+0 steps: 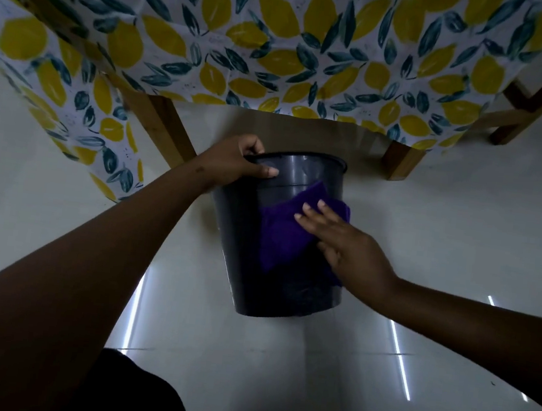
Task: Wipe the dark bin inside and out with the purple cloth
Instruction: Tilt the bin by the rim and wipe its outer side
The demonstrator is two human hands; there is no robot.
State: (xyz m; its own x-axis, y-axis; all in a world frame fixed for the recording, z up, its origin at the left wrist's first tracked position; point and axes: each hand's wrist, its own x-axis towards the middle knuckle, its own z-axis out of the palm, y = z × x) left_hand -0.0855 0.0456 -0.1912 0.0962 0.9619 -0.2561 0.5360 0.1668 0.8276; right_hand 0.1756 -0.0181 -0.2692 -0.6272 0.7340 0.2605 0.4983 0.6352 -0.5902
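Left hand (pixel 234 160) gripping dark bin (pixel 242 236) rim, right hand (pixel 346 244) flat, fingers spread on purple cloth (pixel 283 233)

I see a pale glossy tiled floor (pixel 460 247) with streaks of reflected light. A lemon-print cloth (pixel 282 37) hangs over what looks like a table on wooden legs (pixel 167 129). The room is dim.

a home: lemon-print tablecloth (pixel 282 37), wooden table legs (pixel 164 125), tiled floor (pixel 461 244).
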